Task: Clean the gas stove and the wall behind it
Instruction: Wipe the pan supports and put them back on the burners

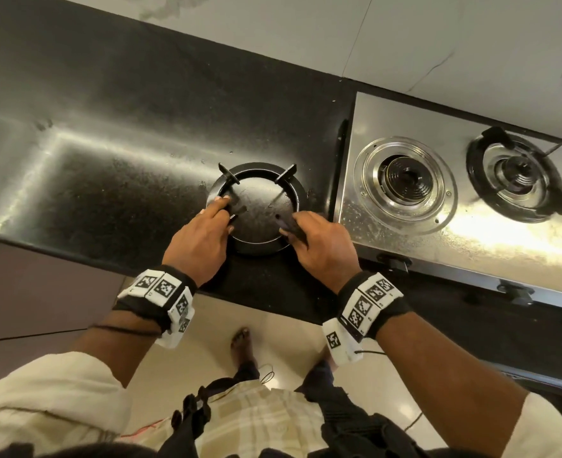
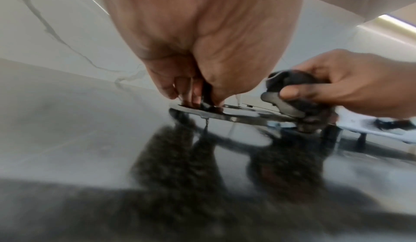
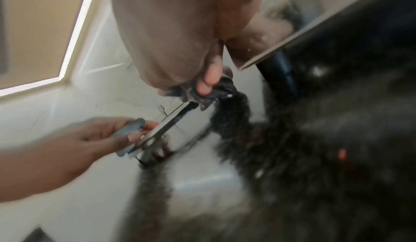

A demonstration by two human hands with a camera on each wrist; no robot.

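A black ring-shaped pan support (image 1: 256, 206) with four flat prongs sits on the glossy, speckled black countertop (image 1: 107, 133), just left of the stainless-steel gas stove (image 1: 405, 226). The left hand (image 1: 197, 239) pinches its left prong with curled fingers; the right hand (image 1: 322, 246) grips its right prong likewise. The stove's near burner (image 1: 405, 178) lies bare with shiny concentric rings; the far burner (image 1: 517, 175) carries another support, cut off at the frame edge. Behind runs a white veined marble wall (image 1: 438, 44). Both wrist views are blurred.
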